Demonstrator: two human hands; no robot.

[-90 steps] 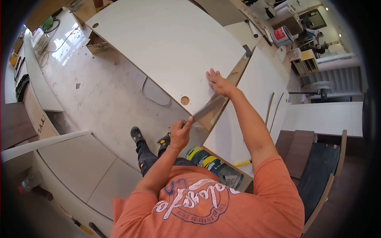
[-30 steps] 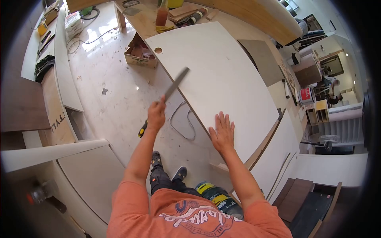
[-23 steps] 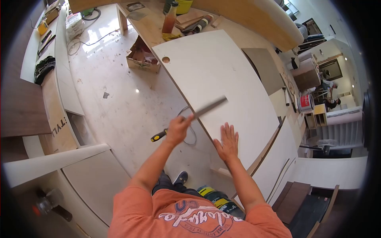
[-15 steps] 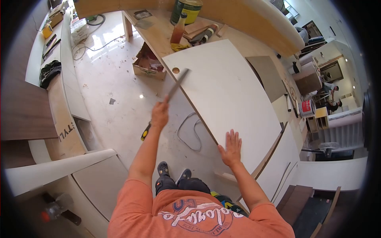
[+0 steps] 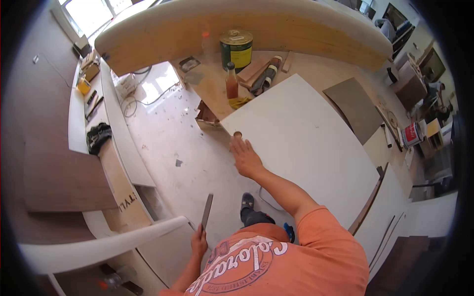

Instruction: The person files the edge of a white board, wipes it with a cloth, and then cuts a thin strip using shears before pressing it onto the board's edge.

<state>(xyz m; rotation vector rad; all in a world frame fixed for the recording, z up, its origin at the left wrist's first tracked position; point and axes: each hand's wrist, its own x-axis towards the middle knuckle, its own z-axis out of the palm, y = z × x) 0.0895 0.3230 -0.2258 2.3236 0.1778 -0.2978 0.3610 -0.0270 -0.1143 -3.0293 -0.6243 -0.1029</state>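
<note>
A flat metal file (image 5: 207,212) points upward from my left hand (image 5: 199,241), which is closed around its lower end, low and away from the bench. My right hand (image 5: 246,157) lies with its fingers stretched out at the left edge of a large white board (image 5: 306,143). Its fingertips are just below a small round hole (image 5: 237,134) near the board's corner. The board rests flat on a wooden bench. A bottle of reddish-brown liquid (image 5: 231,85) stands past its far edge.
A green and yellow can (image 5: 236,49) stands behind the bottle, beside wood strips (image 5: 254,68). A brown sheet (image 5: 353,111) and a paint tin (image 5: 411,134) are on the right. An open cardboard box (image 5: 207,116) is below the bench edge. Scraps and a cable (image 5: 148,101) lie on the floor.
My left hand has brought the file down and away from the board's edge. My right hand has moved along that edge up to the hole. The view has shifted, and my body leans closer.
</note>
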